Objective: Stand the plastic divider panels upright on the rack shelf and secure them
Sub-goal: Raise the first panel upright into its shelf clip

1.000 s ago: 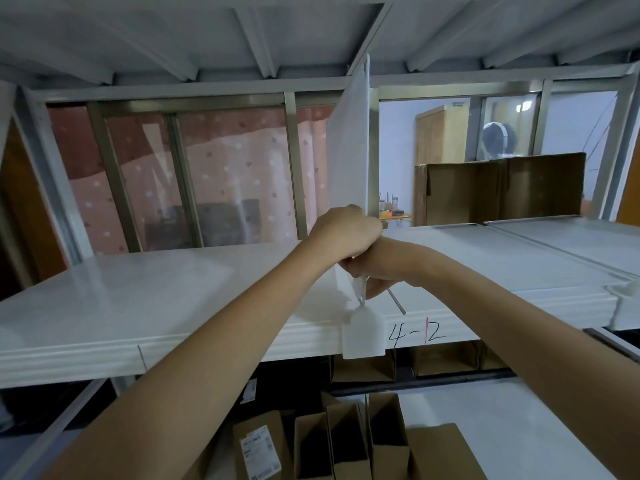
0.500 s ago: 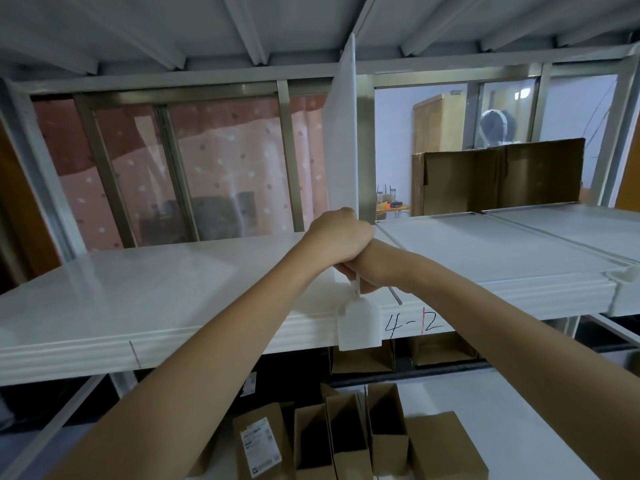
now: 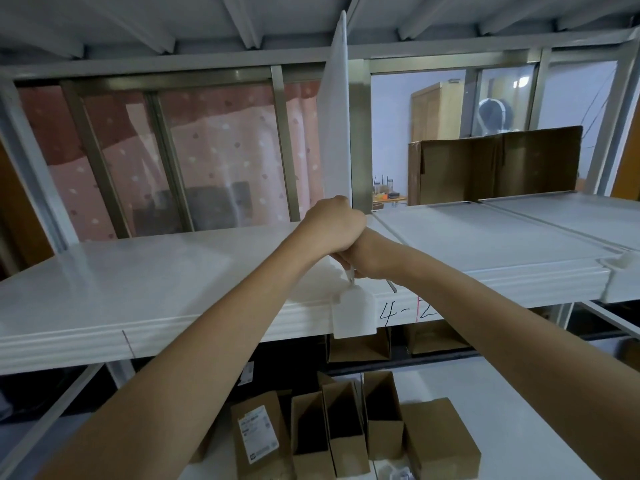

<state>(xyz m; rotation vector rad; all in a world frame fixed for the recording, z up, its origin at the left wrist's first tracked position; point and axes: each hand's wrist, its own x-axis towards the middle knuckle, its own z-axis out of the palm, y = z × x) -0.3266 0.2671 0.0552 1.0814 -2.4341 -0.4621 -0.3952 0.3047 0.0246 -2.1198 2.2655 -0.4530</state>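
A white plastic divider panel [image 3: 335, 109] stands upright on the white rack shelf [image 3: 156, 271], its top reaching the underside of the shelf above. Its front tab [image 3: 354, 315] hangs down over the shelf's front lip. My left hand [image 3: 332, 225] grips the panel's front edge low down, fingers curled round it. My right hand [image 3: 360, 258] sits just under and behind the left, gripping the same edge near the shelf surface; its fingers are mostly hidden.
An open cardboard box [image 3: 495, 164] stands at the back right of the shelf. "4-12" [image 3: 407, 311] is handwritten on the lip. Several small open cartons [image 3: 343, 431] stand on the lower shelf. A metal window frame and curtain lie behind.
The view shifted slightly, and the panel and both hands now sit a little higher in frame. Both hands keep the same grip on the panel's front edge.
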